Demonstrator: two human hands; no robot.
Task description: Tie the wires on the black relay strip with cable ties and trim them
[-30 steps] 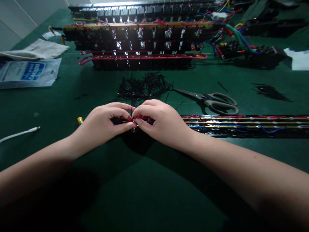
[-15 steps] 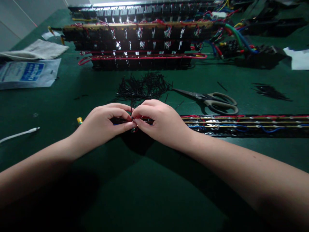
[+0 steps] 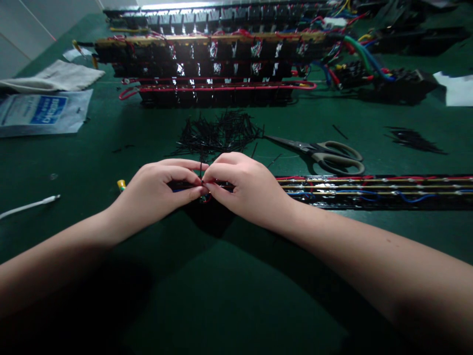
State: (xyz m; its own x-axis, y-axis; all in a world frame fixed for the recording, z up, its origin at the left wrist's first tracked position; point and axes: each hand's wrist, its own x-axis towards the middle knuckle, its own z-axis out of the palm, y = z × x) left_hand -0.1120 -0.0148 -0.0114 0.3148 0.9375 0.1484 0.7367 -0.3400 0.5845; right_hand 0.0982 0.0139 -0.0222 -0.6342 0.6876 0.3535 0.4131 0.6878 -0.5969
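Note:
My left hand (image 3: 155,187) and my right hand (image 3: 247,185) meet tip to tip over the left part of a long black strip (image 3: 369,193) with brass rods and red and blue wires. Both are closed in a pinch. Between the fingertips a thin black cable tie (image 3: 201,167) stands upright. Fingers hide its lower end and the spot on the strip where they grip. Just behind the hands lies a heap of short black ties (image 3: 218,133). Scissors (image 3: 325,155) rest to the right of the heap, closed, their tip pointing left.
Large wired black assemblies (image 3: 214,64) span the back of the green table (image 3: 229,286). A printed plastic bag (image 3: 44,113) and a grey cloth (image 3: 70,75) lie at left, with a white cable (image 3: 33,206) nearer. More black ties (image 3: 416,140) and white paper (image 3: 456,88) are at right.
Almost nothing differs. Both hands keep their pinch at the same spot; the left index finger reaches slightly further right behind the tie.

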